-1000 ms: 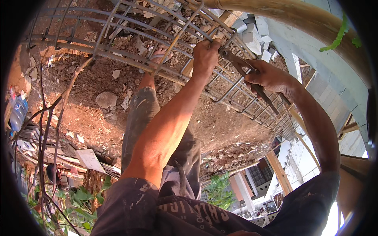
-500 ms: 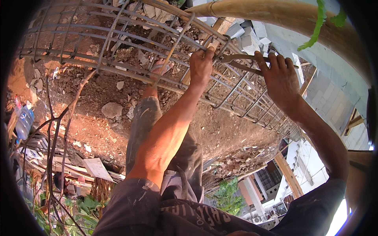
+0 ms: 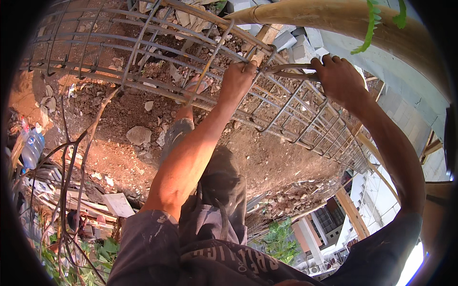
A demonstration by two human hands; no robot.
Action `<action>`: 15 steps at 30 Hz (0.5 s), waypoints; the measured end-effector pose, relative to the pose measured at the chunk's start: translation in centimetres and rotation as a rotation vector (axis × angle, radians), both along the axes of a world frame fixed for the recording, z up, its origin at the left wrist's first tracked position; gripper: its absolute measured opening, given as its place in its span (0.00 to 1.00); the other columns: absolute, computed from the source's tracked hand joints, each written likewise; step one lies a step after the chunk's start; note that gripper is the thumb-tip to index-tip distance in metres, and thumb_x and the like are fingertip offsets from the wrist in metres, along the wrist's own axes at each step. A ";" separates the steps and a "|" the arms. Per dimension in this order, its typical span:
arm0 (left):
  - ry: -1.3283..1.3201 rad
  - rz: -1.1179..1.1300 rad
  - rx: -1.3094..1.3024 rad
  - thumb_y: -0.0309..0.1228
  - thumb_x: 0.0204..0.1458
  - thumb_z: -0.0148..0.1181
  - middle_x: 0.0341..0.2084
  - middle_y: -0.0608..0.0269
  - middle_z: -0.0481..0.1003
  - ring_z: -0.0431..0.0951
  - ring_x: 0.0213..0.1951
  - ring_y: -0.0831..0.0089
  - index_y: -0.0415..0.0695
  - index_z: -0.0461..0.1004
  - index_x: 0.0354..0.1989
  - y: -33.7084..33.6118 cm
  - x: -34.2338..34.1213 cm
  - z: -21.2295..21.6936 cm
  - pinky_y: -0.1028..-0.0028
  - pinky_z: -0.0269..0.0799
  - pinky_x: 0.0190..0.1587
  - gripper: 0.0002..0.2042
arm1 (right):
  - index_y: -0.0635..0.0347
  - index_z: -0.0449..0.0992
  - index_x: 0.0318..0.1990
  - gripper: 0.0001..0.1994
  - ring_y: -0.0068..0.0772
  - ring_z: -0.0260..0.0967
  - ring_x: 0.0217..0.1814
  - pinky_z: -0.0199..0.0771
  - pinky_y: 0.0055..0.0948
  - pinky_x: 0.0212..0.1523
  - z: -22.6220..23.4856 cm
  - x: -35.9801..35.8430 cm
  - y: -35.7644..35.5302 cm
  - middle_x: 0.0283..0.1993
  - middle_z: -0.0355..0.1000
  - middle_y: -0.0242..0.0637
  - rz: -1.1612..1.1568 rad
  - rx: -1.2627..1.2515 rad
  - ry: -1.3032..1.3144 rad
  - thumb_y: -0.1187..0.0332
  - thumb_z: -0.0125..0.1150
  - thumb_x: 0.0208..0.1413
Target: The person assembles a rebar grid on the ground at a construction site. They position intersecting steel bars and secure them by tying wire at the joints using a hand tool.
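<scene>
In the head view, the pincers [image 3: 281, 68] have swung round: their handles, slanting toward the near right a second ago, now point rightward, and the right hand [image 3: 341, 82] has shifted back to the handle ends. This probably gives the turning or squeezing work at the crossing more leverage. The rebar cage [image 3: 210, 62] runs from the left across the far side, bending nearer at the right, with the pincers' head against its crossing. The right hand's fingers curl closed over the handles, which stand slightly apart. The left hand [image 3: 237, 82] is folded closed, apparently gripping a cage bar just left of the pincers; whether it also pinches wire is hidden.
</scene>
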State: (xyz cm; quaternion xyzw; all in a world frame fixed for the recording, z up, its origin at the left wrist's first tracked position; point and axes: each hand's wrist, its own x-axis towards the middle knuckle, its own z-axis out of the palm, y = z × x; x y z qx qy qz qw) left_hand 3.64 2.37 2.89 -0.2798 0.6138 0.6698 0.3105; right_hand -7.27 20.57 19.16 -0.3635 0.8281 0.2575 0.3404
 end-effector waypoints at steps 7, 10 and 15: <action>1.149 -0.388 -0.518 0.29 0.38 0.71 0.58 0.47 0.60 0.60 0.61 0.50 0.48 0.62 0.63 4.2 5.0 3.6 0.52 0.56 0.62 0.38 | 0.71 0.72 0.41 0.14 0.34 0.74 0.26 0.78 0.32 0.23 0.6 5.4 0.3 0.30 0.72 0.42 -1.831 -0.056 -0.940 0.64 0.54 0.62; 1.199 -0.386 -0.447 0.31 0.36 0.70 0.41 0.57 0.72 0.71 0.52 0.55 0.47 0.74 0.45 7.9 2.3 1.8 0.57 0.65 0.56 0.23 | 0.68 0.72 0.42 0.12 0.38 0.75 0.31 0.77 0.41 0.31 0.6 5.5 1.1 0.31 0.73 0.42 -1.378 -0.072 -0.784 0.67 0.58 0.57; 0.912 -0.375 -0.436 0.29 0.34 0.69 0.28 0.66 0.76 0.78 0.38 0.63 0.46 0.76 0.31 7.7 -2.3 3.9 0.64 0.75 0.39 0.13 | 0.62 0.72 0.44 0.12 0.41 0.76 0.35 0.75 0.44 0.38 1.2 5.3 0.9 0.32 0.73 0.44 -0.198 -0.098 0.133 0.71 0.57 0.51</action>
